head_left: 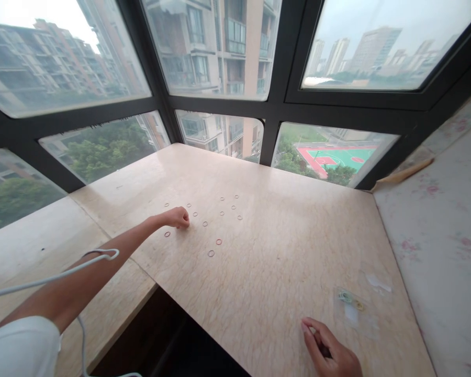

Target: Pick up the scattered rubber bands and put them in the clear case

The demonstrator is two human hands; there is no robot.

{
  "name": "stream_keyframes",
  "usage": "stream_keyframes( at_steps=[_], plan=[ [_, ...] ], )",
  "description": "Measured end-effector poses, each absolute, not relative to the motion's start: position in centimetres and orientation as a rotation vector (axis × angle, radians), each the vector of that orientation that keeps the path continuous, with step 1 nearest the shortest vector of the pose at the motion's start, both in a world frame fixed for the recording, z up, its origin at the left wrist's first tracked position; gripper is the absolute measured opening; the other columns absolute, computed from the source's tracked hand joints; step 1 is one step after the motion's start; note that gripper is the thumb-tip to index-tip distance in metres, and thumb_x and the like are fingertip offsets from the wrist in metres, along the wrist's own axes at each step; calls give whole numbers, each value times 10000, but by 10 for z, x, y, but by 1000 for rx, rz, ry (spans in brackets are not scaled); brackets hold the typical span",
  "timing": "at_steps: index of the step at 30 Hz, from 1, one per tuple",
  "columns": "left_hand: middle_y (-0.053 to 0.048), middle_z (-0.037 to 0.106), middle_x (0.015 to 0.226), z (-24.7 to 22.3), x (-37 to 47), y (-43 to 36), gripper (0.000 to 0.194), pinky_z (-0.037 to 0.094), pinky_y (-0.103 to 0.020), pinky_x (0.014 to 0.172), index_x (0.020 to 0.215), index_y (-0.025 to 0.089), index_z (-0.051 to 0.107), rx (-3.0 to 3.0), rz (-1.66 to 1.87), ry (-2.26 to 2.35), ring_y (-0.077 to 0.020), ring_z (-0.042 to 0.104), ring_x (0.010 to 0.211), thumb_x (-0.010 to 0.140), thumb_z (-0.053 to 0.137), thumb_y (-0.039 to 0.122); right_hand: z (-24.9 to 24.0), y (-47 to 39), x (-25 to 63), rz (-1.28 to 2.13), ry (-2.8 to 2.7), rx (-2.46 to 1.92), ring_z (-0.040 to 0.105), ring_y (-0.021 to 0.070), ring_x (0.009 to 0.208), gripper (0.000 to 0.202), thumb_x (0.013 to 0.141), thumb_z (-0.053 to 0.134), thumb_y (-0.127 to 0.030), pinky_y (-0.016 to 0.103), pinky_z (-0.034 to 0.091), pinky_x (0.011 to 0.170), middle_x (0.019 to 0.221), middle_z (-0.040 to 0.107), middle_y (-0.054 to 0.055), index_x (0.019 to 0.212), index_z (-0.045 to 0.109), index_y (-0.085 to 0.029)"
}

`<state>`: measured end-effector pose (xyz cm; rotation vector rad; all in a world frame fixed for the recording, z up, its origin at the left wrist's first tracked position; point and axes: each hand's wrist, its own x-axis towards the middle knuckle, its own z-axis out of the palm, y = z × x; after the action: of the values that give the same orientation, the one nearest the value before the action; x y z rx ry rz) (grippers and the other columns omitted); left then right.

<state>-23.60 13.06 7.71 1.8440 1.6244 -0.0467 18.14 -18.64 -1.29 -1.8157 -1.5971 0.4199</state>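
Note:
My left hand (177, 217) is closed in a fist, low over the countertop (267, 272), amid scattered thin ring-shaped bands; what its fingers hold, if anything, is hidden. A red band (167, 234) lies just below that hand, and a dark band (195, 214) is to its right. Farther right and nearer to me are another red band (219, 242) and a dark purplish one (211, 253). Several more thin bands, among them one (239, 218), lie toward the window. At the lower right, my right hand (329, 350) has thumb and forefinger pressed together; nothing between them can be made out.
A clear plastic bag (351, 313) with green and yellow bands lies beyond my right hand, near the papered wall (443, 251). A white cable (63, 275) crosses my left forearm. Dark window frames (223, 106) border the back. The counter's front edge (204, 325) drops into a dark gap.

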Motion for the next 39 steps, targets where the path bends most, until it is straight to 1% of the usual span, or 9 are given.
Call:
stream_keyframes(
  at_steps=[4,9,15,20,24,29,32,36,39],
  plan=[
    [-31,650,638,86,-220,116,160,449,-239,542,643,180,682,1655,172,1383,-132,565,558,642,656,338,-11,-188,178,362,-1628,-1825,651,128,477,455,891,456,-556,151,500,492,583,683,19,857,749,-210],
    [-42,648,737,101,-174,90,171,430,-244,549,640,158,610,1277,466,1003,-80,499,531,636,723,286,-4,-187,168,261,-1654,-1812,642,130,460,452,926,406,-506,175,470,463,570,680,20,842,733,-205],
    [-13,633,676,109,-103,70,224,384,-234,493,682,159,562,1160,527,766,-57,447,471,628,743,279,1,-186,163,197,-1708,-1805,634,132,482,393,949,390,-409,193,440,493,564,659,12,855,705,-193],
    [-26,658,693,110,-32,58,266,399,-229,492,719,146,590,1223,558,684,-54,466,474,613,779,300,5,-185,161,273,-1679,-1841,609,130,492,307,929,425,-335,208,417,521,546,625,-10,864,695,-203],
    [-53,694,751,103,35,33,271,412,-215,501,830,132,668,1285,558,648,-57,502,494,649,767,306,9,-185,161,340,-1620,-1840,593,122,492,278,913,441,-304,210,398,527,541,618,-16,860,696,-205],
    [-65,719,737,85,110,-4,196,425,-210,488,837,139,720,1674,482,697,-105,590,538,726,696,299,12,-184,162,408,-1528,-1836,580,119,492,230,883,474,-274,212,381,537,553,630,-23,866,694,-208],
    [-54,728,750,78,138,-18,145,447,-221,522,824,164,736,1931,490,641,-115,605,560,780,633,257,12,-183,163,462,-1459,-1831,575,116,497,201,867,497,-257,206,377,547,546,616,-35,874,692,-208],
    [-47,742,787,73,157,-25,166,445,-232,564,824,182,747,2158,463,542,-124,615,596,798,583,183,12,-182,165,485,-1426,-1822,567,113,497,191,865,503,-248,202,364,547,541,606,-44,874,690,-211],
    [-41,744,787,67,164,-27,165,436,-237,546,827,182,745,2200,386,505,-110,597,518,805,583,204,13,-181,165,477,-1429,-1818,563,113,490,199,872,497,-254,204,362,546,533,601,-46,872,691,-213]
  ],
)
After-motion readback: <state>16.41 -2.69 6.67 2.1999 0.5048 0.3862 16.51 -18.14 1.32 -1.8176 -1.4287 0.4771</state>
